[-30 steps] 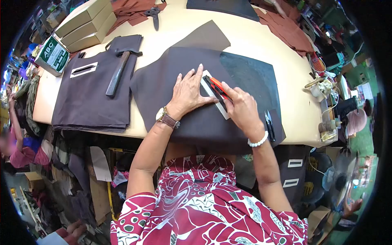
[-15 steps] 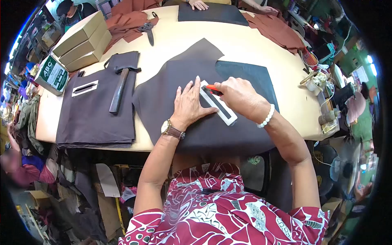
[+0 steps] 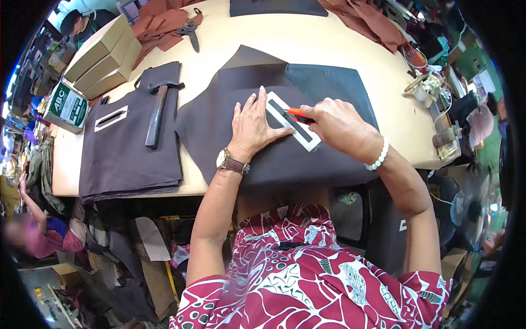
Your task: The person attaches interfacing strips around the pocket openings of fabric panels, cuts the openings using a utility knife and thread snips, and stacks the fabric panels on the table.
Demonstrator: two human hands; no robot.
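The left hand (image 3: 252, 127) lies flat, spread out on the brown cloth (image 3: 282, 169), its thumb touching the white frame (image 3: 310, 145) at three o'clock. The right hand (image 3: 345, 127) grips an orange cutter (image 3: 299, 114), tip over the frame's slot; from this hand the frame lies at nine o'clock.

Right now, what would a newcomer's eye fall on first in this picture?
Probably the orange-handled tool in the right hand, bright beside the white slotted frame on the dark material. The left hand lies spread left of that frame, its thumb at the edge. Further left, a hammer rests on the dark stack.
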